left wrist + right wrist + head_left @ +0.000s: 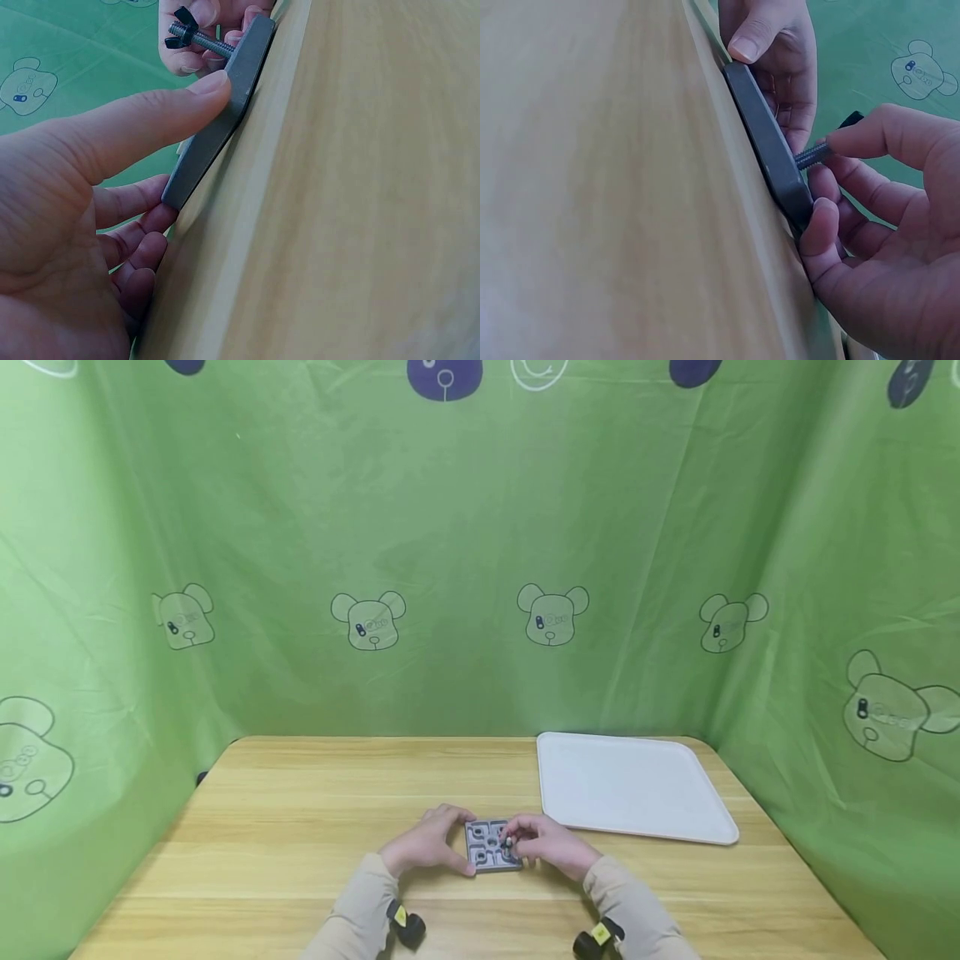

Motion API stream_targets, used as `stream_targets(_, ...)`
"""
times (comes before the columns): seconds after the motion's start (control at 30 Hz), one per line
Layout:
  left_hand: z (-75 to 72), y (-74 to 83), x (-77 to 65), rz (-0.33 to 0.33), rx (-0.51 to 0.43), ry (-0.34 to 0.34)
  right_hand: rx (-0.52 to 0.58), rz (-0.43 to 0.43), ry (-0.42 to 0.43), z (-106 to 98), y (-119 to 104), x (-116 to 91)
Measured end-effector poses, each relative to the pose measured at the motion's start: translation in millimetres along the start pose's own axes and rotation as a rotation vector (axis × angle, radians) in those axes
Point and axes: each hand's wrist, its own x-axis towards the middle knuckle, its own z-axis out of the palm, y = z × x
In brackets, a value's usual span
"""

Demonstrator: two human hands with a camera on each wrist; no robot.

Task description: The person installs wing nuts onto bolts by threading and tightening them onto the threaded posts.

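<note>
A grey square plate (482, 863) with recessed pockets lies on the table. My left hand (431, 843) grips its left side, the thumb (161, 124) against the near edge and fingers at the far corner. From the plate's right part rises a threaded bolt (217, 45), leaning a little, with a black wing nut (181, 28) near its top. My right hand (551, 845) has its fingers curled about the bolt and wing nut; in the right wrist view its index finger (877, 131) covers part of the nut and the thumb is bent by the plate's edge.
A white tray (630, 785) sits at the back right of the wooden table (315, 810). Green curtains (465, 693) with bear drawings enclose the back and sides. Each sleeve carries a black wrist camera (410, 931).
</note>
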Motion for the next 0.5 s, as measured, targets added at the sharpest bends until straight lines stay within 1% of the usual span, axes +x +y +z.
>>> stream_targets(0.23, 0.7, -1.1, 0.5, -0.005, -0.001, -0.006, -0.003, 0.006, 0.002, 0.8, 0.2, 0.7)
stream_targets(0.5, -0.1, 0.2, 0.2, -0.009, 0.001, -0.015, -0.022, 0.021, 0.030, 2.5, -0.6, 1.1)
